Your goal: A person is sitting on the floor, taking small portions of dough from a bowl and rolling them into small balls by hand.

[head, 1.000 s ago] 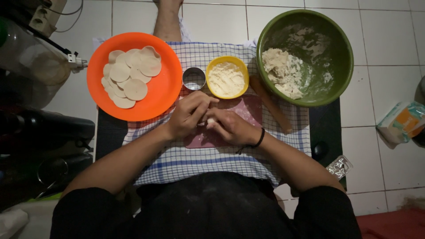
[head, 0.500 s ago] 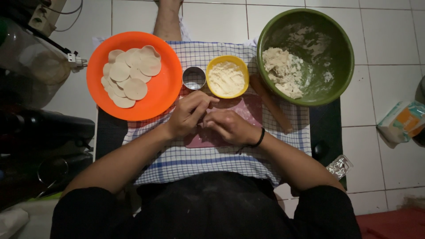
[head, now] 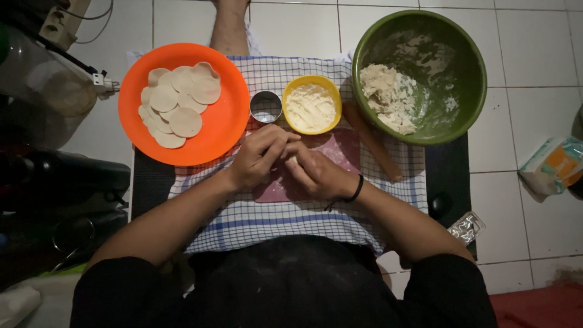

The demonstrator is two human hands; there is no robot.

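A white tiled floor carries everything. On it lies a blue-and-white checked cloth, spread under both hands over a dark mat. On the cloth just beyond the hands sit an orange plate, a metal ring cutter and a yellow bowl; beneath the hands is a pink board

Hands seemingly hide dough; grip unclear.

Left hand and right hand meet at centre, fingers curled inward, fingertips touching, pinching together. Both forearms angle in from the sides, bare; right wrist slightly bent.
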